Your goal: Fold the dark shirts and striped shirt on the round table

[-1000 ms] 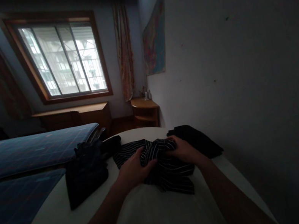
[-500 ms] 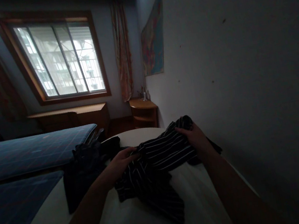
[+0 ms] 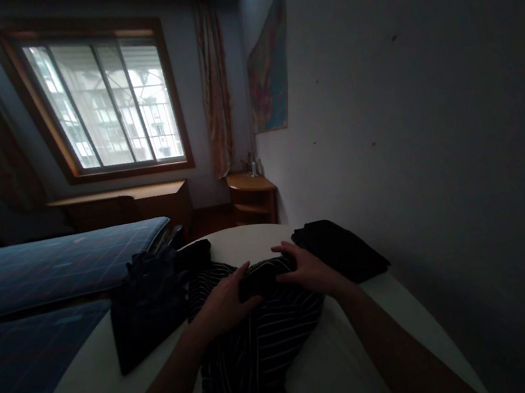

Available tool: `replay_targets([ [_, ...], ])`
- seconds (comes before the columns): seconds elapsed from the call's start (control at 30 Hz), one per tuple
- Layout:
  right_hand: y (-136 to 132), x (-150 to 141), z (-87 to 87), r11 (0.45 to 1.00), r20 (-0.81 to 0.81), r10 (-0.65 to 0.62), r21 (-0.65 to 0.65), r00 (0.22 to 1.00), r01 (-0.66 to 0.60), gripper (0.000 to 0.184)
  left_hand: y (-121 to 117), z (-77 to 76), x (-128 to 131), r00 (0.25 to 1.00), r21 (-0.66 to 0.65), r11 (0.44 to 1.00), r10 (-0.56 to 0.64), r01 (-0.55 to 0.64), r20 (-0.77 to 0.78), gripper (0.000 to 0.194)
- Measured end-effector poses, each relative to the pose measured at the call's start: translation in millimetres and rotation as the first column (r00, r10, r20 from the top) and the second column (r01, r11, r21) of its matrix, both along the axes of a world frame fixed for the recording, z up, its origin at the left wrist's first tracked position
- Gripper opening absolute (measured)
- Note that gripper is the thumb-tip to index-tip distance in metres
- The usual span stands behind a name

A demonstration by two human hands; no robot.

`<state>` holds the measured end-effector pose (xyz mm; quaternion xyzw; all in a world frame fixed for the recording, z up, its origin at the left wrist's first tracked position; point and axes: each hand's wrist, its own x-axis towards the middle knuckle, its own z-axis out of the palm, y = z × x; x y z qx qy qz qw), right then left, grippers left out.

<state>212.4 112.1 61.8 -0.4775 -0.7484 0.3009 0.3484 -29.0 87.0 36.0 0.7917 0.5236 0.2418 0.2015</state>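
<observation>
A dark garment with thin white stripes (image 3: 257,353) lies on the white bed sheet (image 3: 355,376), running from my hands down toward me. My left hand (image 3: 223,302) rests on its upper left part, fingers stretched out. On the upper right part lies my right hand (image 3: 306,270), fingers flat and spread. Both hands press the cloth down; neither grips it.
A dark crumpled garment (image 3: 146,298) lies left of the striped one, a black folded one (image 3: 340,250) to its right by the wall. A second bed with a blue checked cover (image 3: 51,264) stands at left. Window, wooden desk and corner shelf (image 3: 252,195) are at the back.
Half a second ago both hands held the striped garment stretched up between them. It now lies on the sheet and the hands have come together, flat on its top.
</observation>
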Motion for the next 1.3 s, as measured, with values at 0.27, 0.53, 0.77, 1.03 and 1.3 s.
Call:
replay_targets([
  [0.27, 20, 17, -18.7, 0.973, 0.122, -0.228, 0.009, 0.966, 0.229, 0.028, 4, -12.9, -10, 0.97, -0.151, 0.988, -0.004, -0.034, -0.243, 0.076],
  [0.53, 22, 17, -7.6, 0.976, -0.307, -0.179, -0.173, 0.935, 0.13, 0.056, 2, 10.3, -16, 0.974, -0.338, 0.923, -0.218, 0.184, -0.064, 0.036],
  [0.77, 7, 30, -11.0, 0.985, 0.253, 0.03, -0.173, 0.967, 0.014, 0.063, 34, -0.1, -39, 0.945, -0.034, 0.945, 0.326, -0.326, -0.014, 0.037],
  [1.03, 1, 11, -26.7, 0.981, 0.524, 0.12, -0.195, 0.843, -0.018, 0.046, 25, -15.8, -41, 1.0, -0.198, 0.98, -0.016, 0.013, -0.011, 0.033],
  [1.3, 23, 39, -5.3, 0.953, 0.076, -0.265, 0.176, 0.961, 0.248, 0.028, 44, -7.4, -58, 0.968, -0.029, 0.974, 0.227, -0.226, 0.103, 0.031],
])
